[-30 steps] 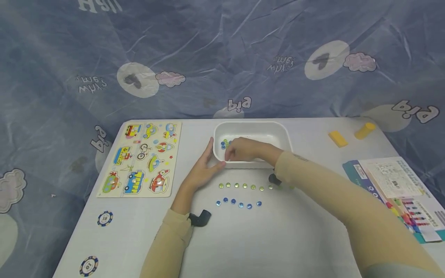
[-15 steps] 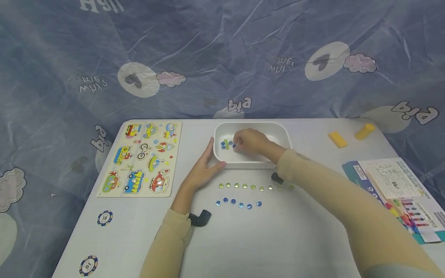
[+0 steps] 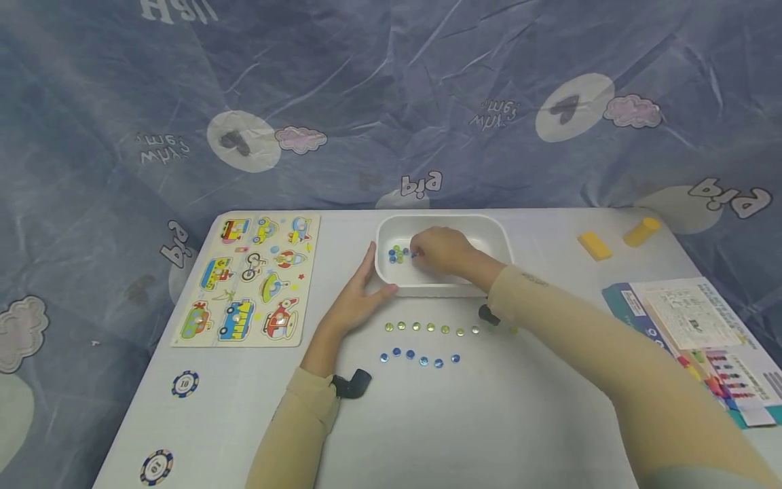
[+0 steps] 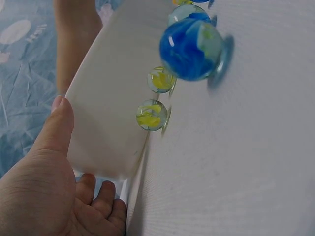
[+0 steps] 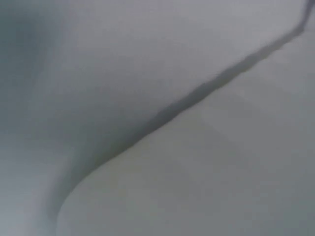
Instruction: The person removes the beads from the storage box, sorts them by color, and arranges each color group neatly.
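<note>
In the head view, my left hand (image 3: 354, 299) holds the near-left corner of the white tray (image 3: 449, 290), thumb along the front and index finger along the left side. The left wrist view has the thumb tip at the rim and the other fingers bent at the tray's end. My right hand (image 3: 441, 249) reaches into the tray and pinches a blue marble (image 3: 413, 255) at the fingertips. Just left of it, several blue and yellow-green marbles (image 3: 397, 251) are clustered inside the tray. The right wrist view is blurred, with only pale surfaces and a dark edge.
Before the tray lie a row of yellow-green marbles (image 3: 430, 327) and a row of blue marbles (image 3: 424, 361). A vehicle puzzle board (image 3: 250, 285) and two poker chips (image 3: 184, 384) are left. Right are a yellow block (image 3: 594, 246), yellow cylinder (image 3: 641, 232) and box (image 3: 702, 333).
My right hand has moved from the tray's front wall back and right into the tray, to a blue marble beside the cluster. The left hand has stayed on the corner.
</note>
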`<control>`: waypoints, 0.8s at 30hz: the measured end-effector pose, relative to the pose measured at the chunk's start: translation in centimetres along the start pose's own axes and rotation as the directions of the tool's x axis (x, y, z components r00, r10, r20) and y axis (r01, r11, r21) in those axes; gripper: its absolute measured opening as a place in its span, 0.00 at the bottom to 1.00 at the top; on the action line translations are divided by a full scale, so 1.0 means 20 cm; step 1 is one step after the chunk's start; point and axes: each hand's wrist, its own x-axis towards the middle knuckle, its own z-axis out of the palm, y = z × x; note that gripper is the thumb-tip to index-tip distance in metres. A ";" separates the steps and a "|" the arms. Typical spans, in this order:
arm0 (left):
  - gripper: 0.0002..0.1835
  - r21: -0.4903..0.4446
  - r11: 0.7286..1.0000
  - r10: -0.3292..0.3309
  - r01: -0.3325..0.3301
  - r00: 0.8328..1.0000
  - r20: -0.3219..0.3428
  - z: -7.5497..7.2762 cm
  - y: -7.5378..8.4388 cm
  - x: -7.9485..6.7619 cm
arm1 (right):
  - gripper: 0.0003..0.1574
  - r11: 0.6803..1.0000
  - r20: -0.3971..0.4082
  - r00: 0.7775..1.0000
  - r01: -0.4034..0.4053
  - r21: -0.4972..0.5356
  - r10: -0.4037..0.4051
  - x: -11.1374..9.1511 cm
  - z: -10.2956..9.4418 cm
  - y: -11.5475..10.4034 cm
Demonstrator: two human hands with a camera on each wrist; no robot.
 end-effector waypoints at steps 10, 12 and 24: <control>0.50 -0.014 1.000 -0.028 0.028 0.999 0.037 -0.01 0.10 -0.03 | 0.16 0.998 -0.157 0.986 0.059 0.025 -0.054 -0.31 -0.15 0.01; 0.50 -0.008 1.000 -0.015 0.015 1.000 0.020 0.00 0.06 -0.02 | 0.15 0.997 -0.184 0.981 0.075 0.025 -0.069 -0.41 -0.17 0.00; 0.49 -0.005 1.000 0.003 -0.003 1.000 -0.015 0.02 0.00 -0.01 | 0.12 0.923 -0.074 0.989 -0.093 0.373 0.130 -0.82 0.00 0.07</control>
